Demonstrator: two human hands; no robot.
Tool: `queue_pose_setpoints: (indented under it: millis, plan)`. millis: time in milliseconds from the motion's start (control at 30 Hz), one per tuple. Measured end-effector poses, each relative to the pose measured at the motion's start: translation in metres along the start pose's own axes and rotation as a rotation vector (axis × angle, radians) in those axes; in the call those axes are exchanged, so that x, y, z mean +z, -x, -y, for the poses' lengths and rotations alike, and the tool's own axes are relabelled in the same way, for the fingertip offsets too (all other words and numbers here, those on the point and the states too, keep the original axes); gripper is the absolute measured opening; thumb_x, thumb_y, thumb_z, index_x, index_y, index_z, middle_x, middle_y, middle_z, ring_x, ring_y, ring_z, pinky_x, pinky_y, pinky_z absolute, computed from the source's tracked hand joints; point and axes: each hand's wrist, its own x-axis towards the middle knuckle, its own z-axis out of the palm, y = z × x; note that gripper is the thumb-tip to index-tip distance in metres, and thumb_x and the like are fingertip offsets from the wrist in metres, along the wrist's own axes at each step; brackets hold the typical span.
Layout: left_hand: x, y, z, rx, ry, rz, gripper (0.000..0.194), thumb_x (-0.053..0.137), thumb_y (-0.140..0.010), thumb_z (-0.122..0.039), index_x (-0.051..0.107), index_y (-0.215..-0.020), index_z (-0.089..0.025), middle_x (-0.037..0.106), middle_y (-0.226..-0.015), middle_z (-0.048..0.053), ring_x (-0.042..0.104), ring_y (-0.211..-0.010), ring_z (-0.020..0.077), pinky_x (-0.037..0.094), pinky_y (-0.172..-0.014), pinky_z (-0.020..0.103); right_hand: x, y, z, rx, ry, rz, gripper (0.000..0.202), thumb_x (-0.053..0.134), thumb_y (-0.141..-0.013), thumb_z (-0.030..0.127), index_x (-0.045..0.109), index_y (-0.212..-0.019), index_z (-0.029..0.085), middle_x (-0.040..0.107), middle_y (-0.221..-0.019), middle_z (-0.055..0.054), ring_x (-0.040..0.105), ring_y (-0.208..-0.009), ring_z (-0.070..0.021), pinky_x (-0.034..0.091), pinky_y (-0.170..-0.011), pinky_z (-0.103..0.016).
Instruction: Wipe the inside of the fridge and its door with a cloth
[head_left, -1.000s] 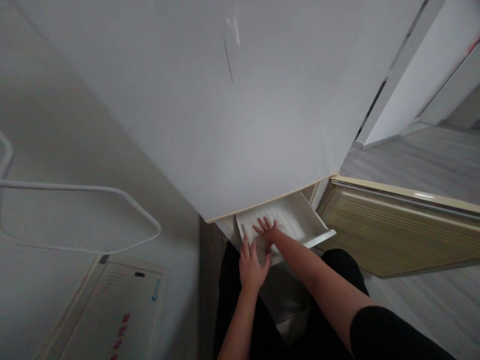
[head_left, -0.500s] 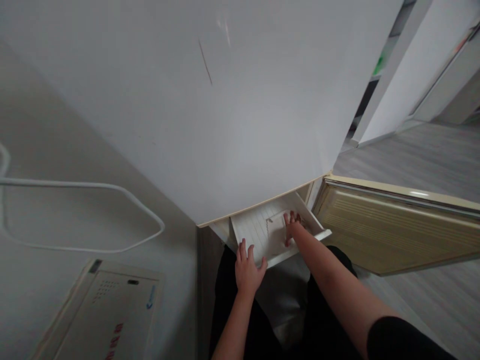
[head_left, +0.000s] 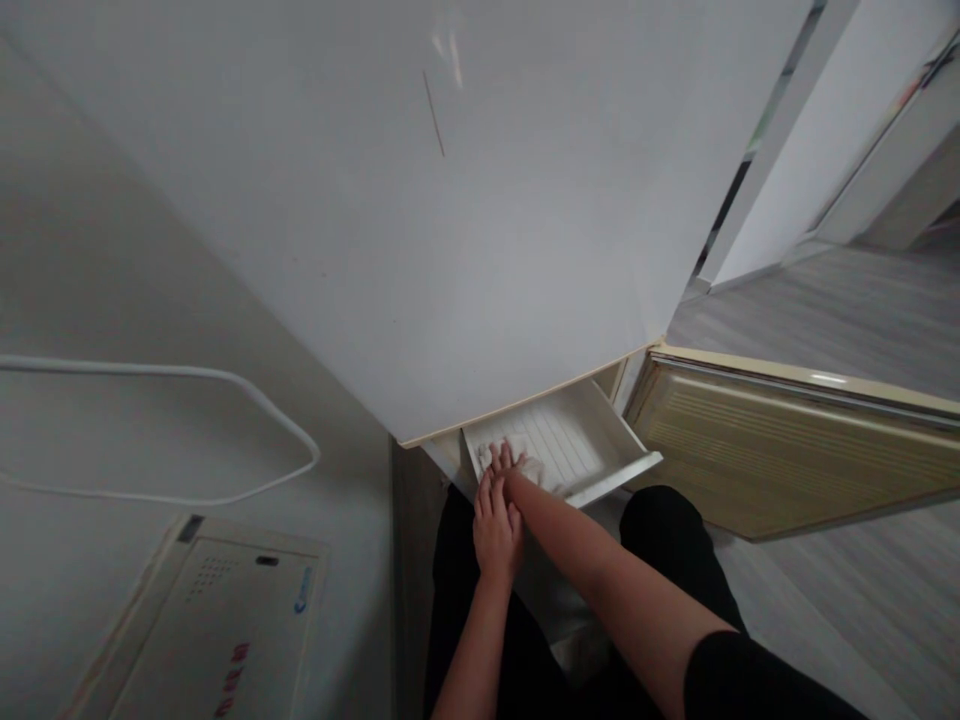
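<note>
A white pull-out drawer [head_left: 585, 425] with a ribbed bottom juts from the low part of a large white cabinet, which looks like a refrigerator. At its left end my right hand [head_left: 507, 464] presses a crumpled white cloth [head_left: 531, 468] onto the drawer's bottom, fingers curved over it. Part of the cloth is hidden beneath the hand. My left hand [head_left: 496, 525] lies at the drawer's front left corner, fingers stretched forward and close together. Its fingertips overlap my right wrist in view; whether they touch it I cannot tell.
An opened yellowish door [head_left: 787, 440] reaches out to the right of the drawer. The white cabinet side [head_left: 480, 220] rises ahead. At left, a white cable [head_left: 255, 385] loops above a metal wall box [head_left: 225, 610]. My knees [head_left: 664, 520] are close below the drawer.
My right hand has swept from the drawer's right side to its left end, and the cloth has moved along and bunched up. My left hand has stayed near the front left corner, its fingers closer together.
</note>
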Motion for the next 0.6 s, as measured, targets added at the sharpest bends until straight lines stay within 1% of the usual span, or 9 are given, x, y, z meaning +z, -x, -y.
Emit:
queue_pose_setpoints:
  millis: [33,100,200,300,367,433,467,533,600]
  plan:
    - [0.001,0.000,0.001,-0.016,0.011,-0.005,0.048,0.043,-0.102,-0.028,0.051,-0.149,-0.016,0.050,-0.160,0.019,0.048,-0.149,0.0320,0.049,-0.117,0.051,0.001,0.002,0.000,-0.017,0.019,0.020,0.072,0.056,-0.100,0.030,0.029,-0.167,0.032,-0.017,-0.172,0.000,-0.021,-0.159,-0.0365,-0.001,-0.122,-0.076]
    - [0.001,0.001,0.000,-0.038,0.017,-0.011,0.047,0.045,-0.102,-0.029,0.053,-0.145,-0.015,0.050,-0.159,0.020,0.049,-0.147,0.0338,0.050,-0.116,0.053,0.000,0.008,-0.008,-0.031,0.053,0.057,0.075,0.062,-0.098,0.032,0.032,-0.166,0.033,-0.015,-0.172,0.001,-0.021,-0.159,-0.0361,-0.001,-0.120,-0.077]
    - [0.000,0.001,-0.001,-0.025,0.021,-0.022,0.044,0.049,-0.100,-0.027,0.055,-0.142,-0.015,0.050,-0.158,0.020,0.049,-0.147,0.0342,0.050,-0.116,0.054,-0.003,0.020,-0.034,-0.067,0.109,0.082,0.096,0.081,-0.083,0.031,0.030,-0.165,0.039,-0.015,-0.173,0.004,-0.023,-0.159,-0.0356,0.001,-0.122,-0.076]
    - [-0.001,0.002,-0.001,-0.003,0.018,-0.034,0.043,0.049,-0.100,-0.026,0.054,-0.142,-0.016,0.050,-0.158,0.020,0.049,-0.148,0.0333,0.050,-0.116,0.053,-0.009,0.027,-0.073,-0.066,0.152,0.078,0.129,0.091,-0.067,0.019,0.015,-0.167,0.043,-0.022,-0.171,0.004,-0.025,-0.158,-0.0356,0.005,-0.123,-0.075]
    - [-0.001,0.002,-0.001,0.011,0.010,-0.037,0.043,0.049,-0.101,-0.026,0.053,-0.142,-0.016,0.050,-0.158,0.019,0.048,-0.148,0.0334,0.050,-0.117,0.053,-0.015,0.032,-0.107,-0.003,0.167,0.073,0.141,0.093,-0.063,0.017,0.002,-0.167,0.044,-0.026,-0.170,0.002,-0.024,-0.159,-0.0373,0.011,-0.120,-0.078]
    - [-0.001,0.002,-0.001,0.022,0.000,-0.039,0.042,0.050,-0.101,-0.026,0.053,-0.141,-0.015,0.050,-0.157,0.019,0.047,-0.149,0.0343,0.049,-0.118,0.054,-0.021,0.038,-0.145,0.102,0.154,0.053,0.147,0.095,-0.060,0.019,-0.003,-0.166,0.044,-0.027,-0.171,0.000,-0.022,-0.159,-0.0394,0.015,-0.120,-0.079]
    - [-0.001,0.002,-0.001,0.024,-0.003,-0.041,0.042,0.050,-0.101,-0.027,0.053,-0.141,-0.015,0.051,-0.157,0.019,0.047,-0.149,0.0347,0.049,-0.118,0.054,-0.024,0.042,-0.164,0.162,0.137,0.040,0.147,0.095,-0.059,0.018,-0.001,-0.167,0.043,-0.026,-0.171,-0.002,-0.020,-0.159,-0.0403,0.016,-0.121,-0.076]
    - [0.000,0.002,-0.002,0.024,-0.005,-0.041,0.041,0.051,-0.101,-0.028,0.054,-0.140,-0.016,0.052,-0.155,0.019,0.048,-0.148,0.0351,0.050,-0.117,0.054,-0.028,0.051,-0.195,0.269,0.092,0.018,0.146,0.092,-0.058,0.010,0.001,-0.169,0.035,-0.022,-0.172,-0.009,-0.013,-0.161,-0.0383,0.016,-0.127,-0.065]
    - [0.000,0.001,-0.002,0.024,-0.010,-0.035,0.041,0.051,-0.101,-0.030,0.054,-0.139,-0.017,0.054,-0.154,0.018,0.049,-0.147,0.0350,0.050,-0.116,0.054,-0.030,0.057,-0.211,0.328,0.062,0.012,0.141,0.087,-0.059,0.003,0.002,-0.170,0.029,-0.018,-0.173,-0.013,-0.007,-0.162,-0.0339,0.014,-0.131,-0.052]
